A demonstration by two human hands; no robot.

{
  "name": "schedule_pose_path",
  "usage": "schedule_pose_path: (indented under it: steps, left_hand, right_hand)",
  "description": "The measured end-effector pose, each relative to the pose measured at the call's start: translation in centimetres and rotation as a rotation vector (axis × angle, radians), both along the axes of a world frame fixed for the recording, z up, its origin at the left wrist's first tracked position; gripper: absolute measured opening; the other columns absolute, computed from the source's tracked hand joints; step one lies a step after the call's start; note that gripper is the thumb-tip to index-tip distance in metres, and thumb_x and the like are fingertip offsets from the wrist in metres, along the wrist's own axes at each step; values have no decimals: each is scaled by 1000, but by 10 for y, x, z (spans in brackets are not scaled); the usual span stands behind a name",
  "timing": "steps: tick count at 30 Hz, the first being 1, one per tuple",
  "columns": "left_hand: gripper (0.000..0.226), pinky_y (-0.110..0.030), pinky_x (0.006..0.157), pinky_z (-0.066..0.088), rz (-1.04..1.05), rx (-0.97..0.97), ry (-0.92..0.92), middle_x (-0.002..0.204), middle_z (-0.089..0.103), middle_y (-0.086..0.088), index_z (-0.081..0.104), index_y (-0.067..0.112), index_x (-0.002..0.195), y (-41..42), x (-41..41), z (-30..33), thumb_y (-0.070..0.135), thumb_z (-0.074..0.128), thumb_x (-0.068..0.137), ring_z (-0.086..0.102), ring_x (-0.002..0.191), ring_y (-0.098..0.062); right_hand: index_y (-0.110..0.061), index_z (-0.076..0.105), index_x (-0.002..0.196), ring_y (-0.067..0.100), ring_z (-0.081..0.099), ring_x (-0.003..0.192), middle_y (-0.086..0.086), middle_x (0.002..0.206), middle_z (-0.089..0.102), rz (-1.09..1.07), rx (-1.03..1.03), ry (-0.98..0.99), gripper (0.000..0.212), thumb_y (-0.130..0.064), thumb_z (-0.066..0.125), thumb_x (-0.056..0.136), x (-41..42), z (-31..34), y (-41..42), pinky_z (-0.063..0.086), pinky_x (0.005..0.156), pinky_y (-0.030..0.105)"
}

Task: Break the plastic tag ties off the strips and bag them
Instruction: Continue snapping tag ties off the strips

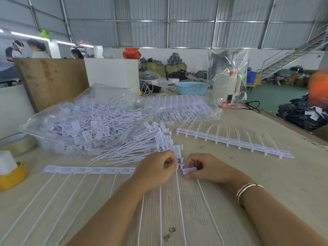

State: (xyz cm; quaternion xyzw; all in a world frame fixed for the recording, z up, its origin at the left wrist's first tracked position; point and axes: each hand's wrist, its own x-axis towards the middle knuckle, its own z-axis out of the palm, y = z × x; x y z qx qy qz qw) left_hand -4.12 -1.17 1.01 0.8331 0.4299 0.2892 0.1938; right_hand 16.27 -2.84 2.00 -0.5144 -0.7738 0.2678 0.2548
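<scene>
A strip of white plastic tag ties [88, 169] lies across the table in front of me, its long tails running toward me. My left hand [156, 168] is closed on the strip's right end. My right hand [204, 167] pinches the end tag tie [189, 170], whose tail trails down the table. Between and behind my hands sits a loose pile of separated ties [142, 148]. A clear plastic bag [85, 121] holding many ties lies open at the left. Another strip [234, 142] lies at the right.
A second clear bag of strips [184, 109] lies behind the pile. A yellow tape roll [13, 176] sits at the left edge. A blue basket [191, 88], a white appliance [225, 86] and a wooden board [51, 80] stand at the back. People stand far left.
</scene>
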Motion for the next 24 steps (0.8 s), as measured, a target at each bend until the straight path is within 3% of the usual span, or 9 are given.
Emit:
schedule_pose_path:
  steps: [4, 7, 9, 12, 15, 17, 20, 24]
  left_hand:
    - [14, -23, 59, 36, 55, -47, 92, 79, 57, 21, 54, 43, 85, 1, -2, -1, 30, 50, 83, 53, 72, 5]
    - [18, -23, 53, 31, 136, -18, 164, 70, 53, 19, 55, 38, 82, 3, -3, 0, 22, 46, 84, 50, 65, 2]
    - [22, -24, 58, 33, 176, 12, 194, 78, 53, 18, 61, 33, 85, 6, -3, 1, 19, 45, 85, 52, 73, -3]
    - [25, -27, 70, 37, 177, 50, 202, 94, 56, 12, 66, 28, 91, 9, -3, -1, 18, 44, 87, 51, 88, -9]
    - [28, -30, 83, 41, 150, 83, 241, 104, 55, 10, 67, 26, 100, 9, -2, -1, 20, 43, 89, 49, 99, -10]
    - [23, -29, 78, 42, 164, 93, 259, 97, 54, 12, 66, 27, 96, 7, -4, 1, 24, 45, 88, 51, 94, -9]
    - [12, -25, 59, 36, 178, 75, 302, 78, 57, 13, 59, 28, 78, 6, -10, 5, 30, 49, 85, 53, 72, -5]
    - [17, -27, 57, 35, 84, -36, 225, 74, 53, 12, 48, 31, 72, 2, -7, 6, 30, 49, 89, 50, 67, -7]
  right_hand:
    - [-24, 66, 84, -2, 46, 61, -13, 70, 54, -7, 18, 28, 13, -27, 76, 75, 3, 1, -2, 36, 61, 12]
    - [-22, 67, 78, 1, 47, 63, -3, 73, 56, -37, 146, 78, 6, -24, 67, 84, 3, -1, -2, 37, 64, 17]
    - [-23, 68, 75, -1, 48, 65, -3, 73, 53, -24, 232, 95, 14, -20, 62, 88, -2, -3, -1, 37, 66, 15]
    - [-9, 71, 82, 10, 52, 76, 3, 77, 59, 5, 296, -64, 26, -26, 54, 92, -10, -10, 3, 41, 77, 28]
    - [-10, 71, 94, 16, 53, 84, -2, 82, 59, -15, 328, -157, 29, -28, 48, 96, -9, -14, 10, 40, 83, 32]
    - [-15, 72, 102, 14, 53, 86, -4, 85, 59, -23, 324, -157, 29, -27, 46, 96, -8, -13, 11, 39, 84, 31]
    - [-16, 73, 94, 10, 54, 82, -1, 85, 61, -56, 401, -95, 25, -26, 50, 95, -6, -9, 7, 41, 81, 29]
    - [-18, 71, 93, 6, 56, 77, -4, 85, 61, 5, 450, -5, 12, -26, 64, 87, -13, 1, -4, 43, 71, 19]
